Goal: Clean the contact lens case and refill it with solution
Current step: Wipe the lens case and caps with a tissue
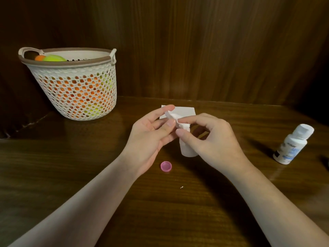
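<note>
Above the middle of the table, my left hand [151,132] and my right hand [211,139] meet. Both pinch a crumpled white tissue [187,148] between thumb and fingers, and its lower end hangs down towards the table. The lens case body is not plainly visible; the tissue and my fingers may be covering it. One pink round cap [166,166] lies open side up on the table, just below my left hand. A white solution bottle [292,145] with a white cap stands far right, untouched.
A folded white tissue [185,111] lies flat on the wooden table [160,211] behind my hands. A white mesh basket [74,86] with orange and green balls stands at the back left. Dark wood panels close off the back.
</note>
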Available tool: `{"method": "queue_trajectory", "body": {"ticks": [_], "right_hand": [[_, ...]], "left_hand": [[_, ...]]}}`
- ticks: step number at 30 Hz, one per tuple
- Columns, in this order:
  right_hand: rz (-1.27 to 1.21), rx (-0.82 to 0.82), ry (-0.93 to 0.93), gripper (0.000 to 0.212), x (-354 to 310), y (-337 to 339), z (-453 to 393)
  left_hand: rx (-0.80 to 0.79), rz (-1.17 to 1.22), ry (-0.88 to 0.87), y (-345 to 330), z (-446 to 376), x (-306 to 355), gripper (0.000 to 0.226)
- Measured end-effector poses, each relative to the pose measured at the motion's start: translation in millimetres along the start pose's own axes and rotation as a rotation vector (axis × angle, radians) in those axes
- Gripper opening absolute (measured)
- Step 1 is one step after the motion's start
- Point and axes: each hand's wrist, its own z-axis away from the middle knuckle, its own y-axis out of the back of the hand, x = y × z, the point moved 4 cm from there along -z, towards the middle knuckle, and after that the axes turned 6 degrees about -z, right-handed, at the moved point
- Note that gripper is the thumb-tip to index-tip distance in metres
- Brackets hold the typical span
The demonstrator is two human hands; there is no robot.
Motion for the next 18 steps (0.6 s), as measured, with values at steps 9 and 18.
{"method": "queue_trajectory", "body": {"ticks": [9,18], "right_hand": [[0.227,0.053,0.162,0.024,-6.9,4.7,-1.2],[-0.060,0.031,-0.013,0.015,5.4,2.7,-3.9]], "left_hand": [[-0.017,-0.050,0.008,-1.6,3.1,-2.2,0.039],[-0.058,-0.056,0.003,-4.8,3.3,0.6,0.040]]}}
